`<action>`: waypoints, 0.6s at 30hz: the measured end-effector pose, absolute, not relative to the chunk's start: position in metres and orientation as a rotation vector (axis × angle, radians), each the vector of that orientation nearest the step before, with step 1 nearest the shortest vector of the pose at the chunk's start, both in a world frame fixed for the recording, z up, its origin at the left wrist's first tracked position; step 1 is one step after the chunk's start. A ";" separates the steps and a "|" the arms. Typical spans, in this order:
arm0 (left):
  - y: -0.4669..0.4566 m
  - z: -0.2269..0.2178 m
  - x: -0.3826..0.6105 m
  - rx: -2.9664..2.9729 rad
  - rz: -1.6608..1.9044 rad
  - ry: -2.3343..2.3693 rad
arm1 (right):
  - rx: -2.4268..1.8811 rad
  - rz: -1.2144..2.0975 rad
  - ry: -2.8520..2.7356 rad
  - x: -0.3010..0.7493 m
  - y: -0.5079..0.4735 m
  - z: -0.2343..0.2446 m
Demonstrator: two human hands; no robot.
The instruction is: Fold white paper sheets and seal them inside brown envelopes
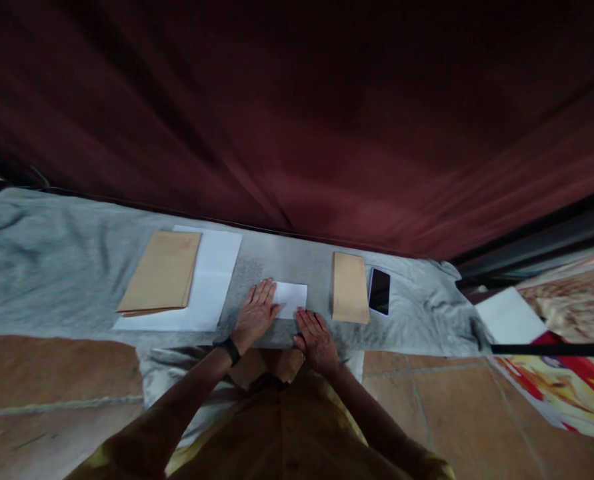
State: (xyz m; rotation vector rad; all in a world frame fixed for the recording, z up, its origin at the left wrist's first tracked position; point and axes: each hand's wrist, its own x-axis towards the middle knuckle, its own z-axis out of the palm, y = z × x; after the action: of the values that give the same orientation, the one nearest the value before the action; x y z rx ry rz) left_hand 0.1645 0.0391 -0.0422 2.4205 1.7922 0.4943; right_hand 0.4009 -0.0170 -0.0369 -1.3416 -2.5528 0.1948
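A small white sheet of paper, possibly folded, lies on the grey cloth in front of me. My left hand rests flat on its left edge, fingers stretched out and pointing away from me. At the paper's lower right corner, the fingertips of my right hand press down, fingers extended. To the left, a stack of brown envelopes lies on larger white sheets. A single narrow brown envelope sits to the right of my hands.
A smartphone with a dark screen lies right of the narrow envelope. Grey cloth covers the long narrow surface. A dark red curtain hangs behind it. A colourful printed box or bag is at the lower right, above the tiled floor.
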 end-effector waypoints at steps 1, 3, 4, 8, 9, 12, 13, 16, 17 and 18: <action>0.037 -0.044 0.159 2.403 0.515 1.819 | -1.356 0.218 -2.524 0.400 -0.015 -0.038; 0.030 -0.046 0.151 2.364 0.573 1.875 | -1.438 0.258 -2.421 0.397 -0.007 -0.040; 0.027 -0.046 0.148 2.344 0.605 1.898 | -1.508 0.271 -2.348 0.393 -0.001 -0.041; 0.019 -0.046 0.149 2.302 0.697 1.936 | -1.840 0.388 -1.954 0.372 0.033 -0.041; 0.019 -0.045 0.150 2.305 0.704 1.936 | -1.894 0.460 -1.838 0.367 0.042 -0.040; 0.018 -0.044 0.152 2.320 0.716 1.931 | -1.916 0.661 -1.571 0.356 0.062 -0.037; 0.018 -0.044 0.151 2.323 0.721 1.927 | -1.899 0.696 -1.534 0.355 0.066 -0.035; 0.018 -0.043 0.148 2.301 0.763 1.905 | -1.824 0.748 -1.505 0.355 0.067 -0.027; 0.018 -0.041 0.148 2.276 0.800 1.889 | -1.797 0.759 -1.494 0.356 0.065 -0.023; 0.018 -0.039 0.149 2.233 0.850 1.872 | -1.773 0.765 -1.481 0.357 0.063 -0.016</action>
State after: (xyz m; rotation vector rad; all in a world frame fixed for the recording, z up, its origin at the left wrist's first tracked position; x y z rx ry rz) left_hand 0.1494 0.0180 -0.0386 2.2330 1.8716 0.8498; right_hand 0.3569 0.0628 -0.0164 -1.7735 -1.4809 0.7647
